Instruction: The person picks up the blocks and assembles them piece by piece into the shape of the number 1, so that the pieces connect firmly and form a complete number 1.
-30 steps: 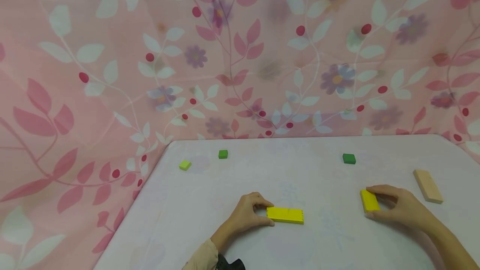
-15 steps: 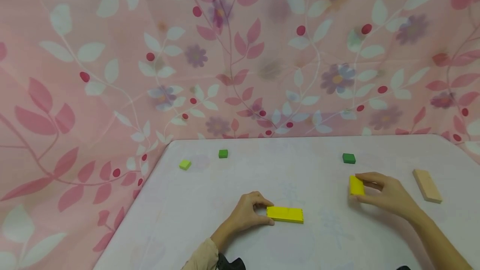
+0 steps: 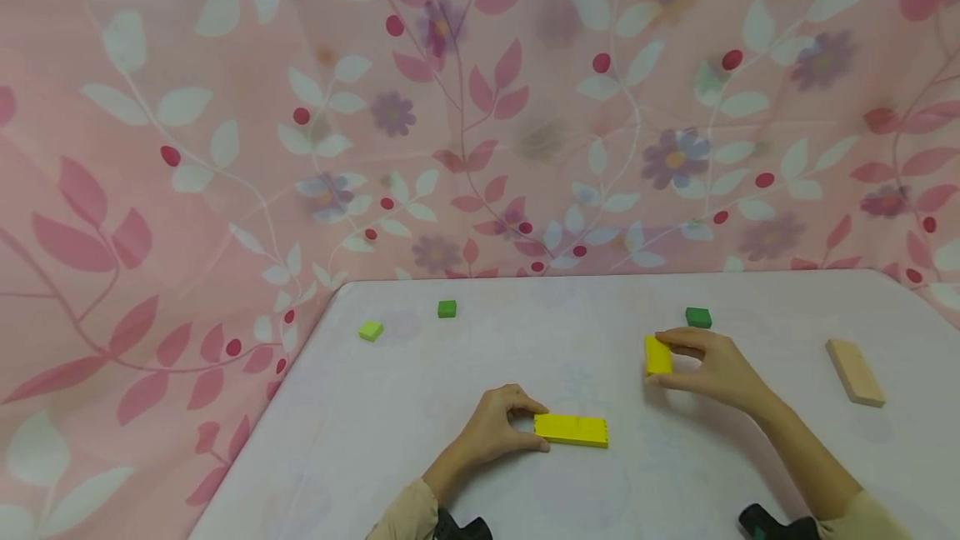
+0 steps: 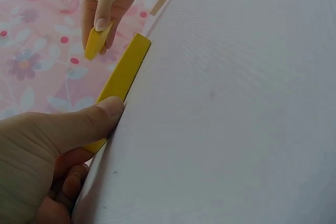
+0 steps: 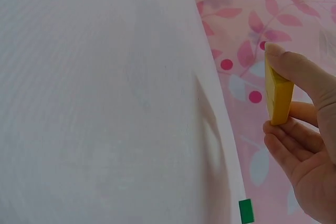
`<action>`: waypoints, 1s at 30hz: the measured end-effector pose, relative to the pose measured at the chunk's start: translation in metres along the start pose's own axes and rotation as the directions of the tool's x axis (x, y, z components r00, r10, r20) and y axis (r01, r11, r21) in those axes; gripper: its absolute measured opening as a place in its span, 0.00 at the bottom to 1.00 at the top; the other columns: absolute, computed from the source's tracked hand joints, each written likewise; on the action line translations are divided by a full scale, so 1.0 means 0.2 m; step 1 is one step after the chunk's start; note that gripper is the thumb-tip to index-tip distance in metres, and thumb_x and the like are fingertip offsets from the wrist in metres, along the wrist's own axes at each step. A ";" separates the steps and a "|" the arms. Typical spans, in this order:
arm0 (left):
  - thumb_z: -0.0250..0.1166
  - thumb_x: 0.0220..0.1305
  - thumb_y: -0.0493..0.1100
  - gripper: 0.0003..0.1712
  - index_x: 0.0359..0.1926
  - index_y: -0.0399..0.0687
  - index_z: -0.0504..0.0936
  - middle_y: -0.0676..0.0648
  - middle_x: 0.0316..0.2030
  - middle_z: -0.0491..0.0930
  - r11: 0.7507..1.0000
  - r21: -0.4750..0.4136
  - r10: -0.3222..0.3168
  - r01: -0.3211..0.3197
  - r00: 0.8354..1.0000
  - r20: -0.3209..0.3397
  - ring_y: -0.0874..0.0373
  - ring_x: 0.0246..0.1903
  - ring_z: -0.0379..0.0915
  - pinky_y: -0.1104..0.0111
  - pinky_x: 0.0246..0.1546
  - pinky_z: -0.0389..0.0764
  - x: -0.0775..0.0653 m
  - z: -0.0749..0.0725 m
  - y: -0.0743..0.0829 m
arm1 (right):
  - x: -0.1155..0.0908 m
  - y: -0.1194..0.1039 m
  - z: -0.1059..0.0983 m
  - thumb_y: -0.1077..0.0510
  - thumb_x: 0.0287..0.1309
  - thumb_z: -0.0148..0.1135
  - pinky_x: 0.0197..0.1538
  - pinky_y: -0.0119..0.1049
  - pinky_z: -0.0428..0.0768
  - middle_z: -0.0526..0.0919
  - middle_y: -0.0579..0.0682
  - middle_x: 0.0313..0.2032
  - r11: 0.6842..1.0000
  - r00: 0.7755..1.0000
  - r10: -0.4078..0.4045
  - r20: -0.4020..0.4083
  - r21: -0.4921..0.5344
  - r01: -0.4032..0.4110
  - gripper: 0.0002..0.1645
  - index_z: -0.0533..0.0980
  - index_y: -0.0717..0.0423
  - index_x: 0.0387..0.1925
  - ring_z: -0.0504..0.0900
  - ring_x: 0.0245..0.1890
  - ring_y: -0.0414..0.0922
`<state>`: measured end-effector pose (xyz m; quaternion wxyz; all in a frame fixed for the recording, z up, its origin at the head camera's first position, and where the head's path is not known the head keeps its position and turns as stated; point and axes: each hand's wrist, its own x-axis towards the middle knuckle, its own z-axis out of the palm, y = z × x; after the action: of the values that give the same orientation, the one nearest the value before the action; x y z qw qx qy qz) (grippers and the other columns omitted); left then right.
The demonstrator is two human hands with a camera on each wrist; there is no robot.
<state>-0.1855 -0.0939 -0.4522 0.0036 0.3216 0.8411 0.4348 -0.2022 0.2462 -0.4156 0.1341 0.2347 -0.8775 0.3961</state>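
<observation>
A long yellow block (image 3: 573,430) lies flat on the white table in front of me. My left hand (image 3: 495,423) pinches its left end between thumb and fingers; in the left wrist view the thumb presses along the side of the long block (image 4: 126,72). To the right and farther back, my right hand (image 3: 712,369) holds a shorter yellow block (image 3: 657,355) by its edges, above the table with a shadow below. The right wrist view shows the thumb on top of this short block (image 5: 279,95) and fingertips under it. A gap separates the two yellow blocks.
A dark green block (image 3: 698,317) sits just behind my right hand. Farther left are a green block (image 3: 447,308) and a lime block (image 3: 371,331). A plain wooden block (image 3: 856,372) lies at the right. Pink floral cloth (image 3: 480,107) hangs behind the table.
My right hand has carried the short yellow block leftward and farther back, away from the wooden block. The left hand and the long block have stayed in place.
</observation>
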 end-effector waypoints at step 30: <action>0.79 0.40 0.44 0.22 0.39 0.44 0.87 0.57 0.28 0.78 0.999 -0.008 -0.040 0.040 0.999 0.008 0.67 0.30 0.66 0.76 0.34 0.70 0.00 0.00 0.00 | 0.24 -0.20 0.26 0.54 0.41 0.76 0.50 0.49 0.76 0.80 0.57 0.47 0.997 0.994 -0.002 0.111 0.075 -0.006 0.33 0.77 0.65 0.50 0.79 0.47 0.54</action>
<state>-0.1859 -0.0937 -0.4507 0.0168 0.3065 0.8456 0.4368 -0.2246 0.1690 -0.4037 0.0759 0.2602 -0.8684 0.4153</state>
